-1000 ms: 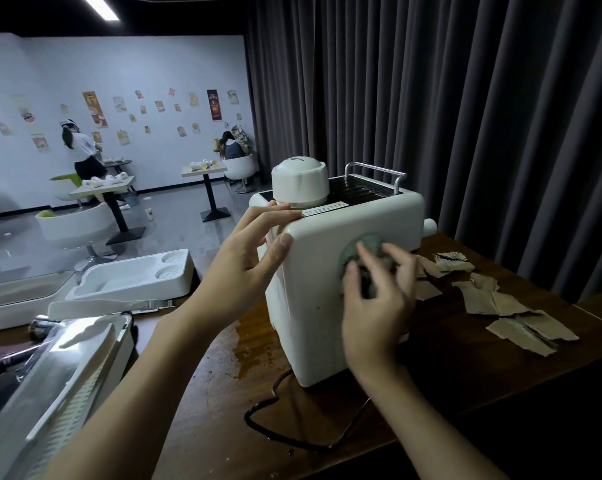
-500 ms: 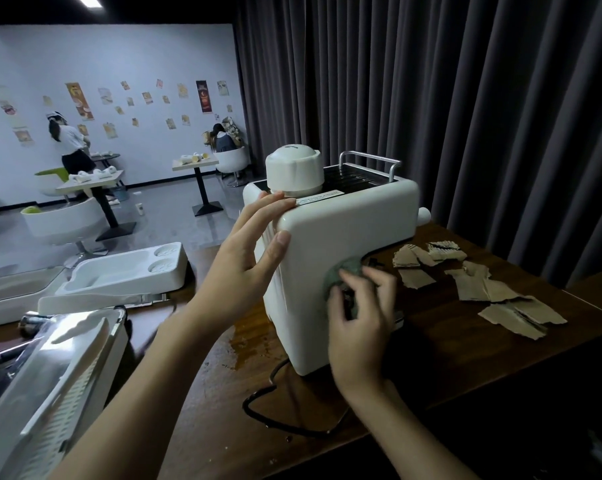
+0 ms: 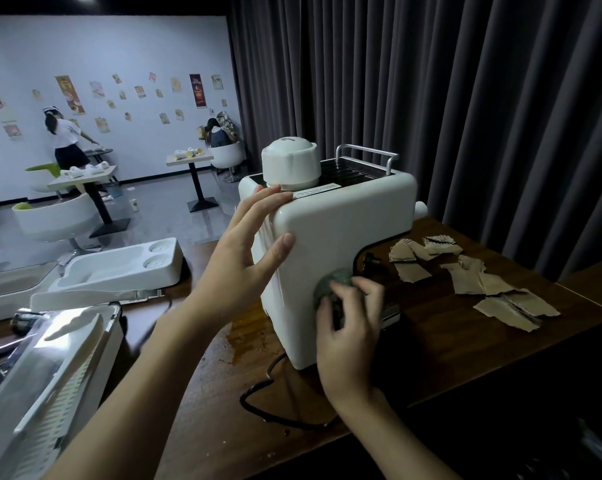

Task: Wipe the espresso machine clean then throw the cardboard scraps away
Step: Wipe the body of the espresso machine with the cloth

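Note:
A white espresso machine [image 3: 341, 230] stands on the dark wooden table [image 3: 431, 341], its side panel facing me. My left hand [image 3: 247, 258] rests flat against its upper left corner, fingers spread. Low on that panel, my right hand [image 3: 348, 327] presses a grey-green cloth [image 3: 330, 282] against the machine. Brown cardboard scraps [image 3: 479, 282] lie scattered on the table to the right of the machine.
A black power cord [image 3: 268, 400] loops on the table in front of the machine, near a wet patch [image 3: 247, 337]. White moulded trays [image 3: 119, 268] and a metal appliance [image 3: 43, 368] sit to the left. Dark curtains [image 3: 465, 98] hang behind. Two people stand far back.
My right hand with the cloth has slid down the side panel from the middle to the lower part. The left hand stays on the upper corner.

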A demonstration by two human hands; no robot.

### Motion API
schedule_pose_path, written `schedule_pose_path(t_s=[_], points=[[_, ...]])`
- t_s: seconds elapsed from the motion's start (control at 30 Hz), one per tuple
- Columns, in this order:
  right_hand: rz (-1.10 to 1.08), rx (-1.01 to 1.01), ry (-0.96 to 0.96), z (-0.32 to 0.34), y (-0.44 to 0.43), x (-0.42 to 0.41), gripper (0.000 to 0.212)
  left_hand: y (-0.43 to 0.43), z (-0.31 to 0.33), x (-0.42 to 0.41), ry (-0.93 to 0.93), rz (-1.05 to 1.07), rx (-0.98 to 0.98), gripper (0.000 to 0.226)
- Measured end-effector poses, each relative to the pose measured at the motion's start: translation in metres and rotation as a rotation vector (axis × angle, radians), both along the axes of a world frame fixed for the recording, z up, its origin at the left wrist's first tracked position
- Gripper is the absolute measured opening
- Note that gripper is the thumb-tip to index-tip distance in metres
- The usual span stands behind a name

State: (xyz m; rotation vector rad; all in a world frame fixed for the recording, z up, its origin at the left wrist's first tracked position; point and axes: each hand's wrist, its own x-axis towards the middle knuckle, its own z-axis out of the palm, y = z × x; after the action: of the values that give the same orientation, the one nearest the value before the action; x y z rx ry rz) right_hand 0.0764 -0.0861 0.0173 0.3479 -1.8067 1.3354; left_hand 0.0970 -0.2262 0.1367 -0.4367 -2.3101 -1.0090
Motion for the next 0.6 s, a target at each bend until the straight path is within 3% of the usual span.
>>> schedule_pose_path(t_s=[0.13,0.37,0.53,0.6], points=[[0.094,0.195,0.067,-0.012,-0.003,0.010,0.019,0.000,-0.002,-0.001,0.015,0.004,-0.008,0.045],[-0.008,-0.037,-0.076,-0.013,0.007,-0.002,0.017,0.000,-0.001,0.000,-0.002,0.008,-0.006,0.046],[0.064,0.151,-0.054,-0.025,-0.006,0.017,0.019,0.002,-0.003,0.000,0.019,0.015,0.002,0.045],[0.096,0.138,-0.080,-0.027,0.000,0.013,0.018,0.002,-0.003,0.000,0.027,0.021,-0.003,0.047]])
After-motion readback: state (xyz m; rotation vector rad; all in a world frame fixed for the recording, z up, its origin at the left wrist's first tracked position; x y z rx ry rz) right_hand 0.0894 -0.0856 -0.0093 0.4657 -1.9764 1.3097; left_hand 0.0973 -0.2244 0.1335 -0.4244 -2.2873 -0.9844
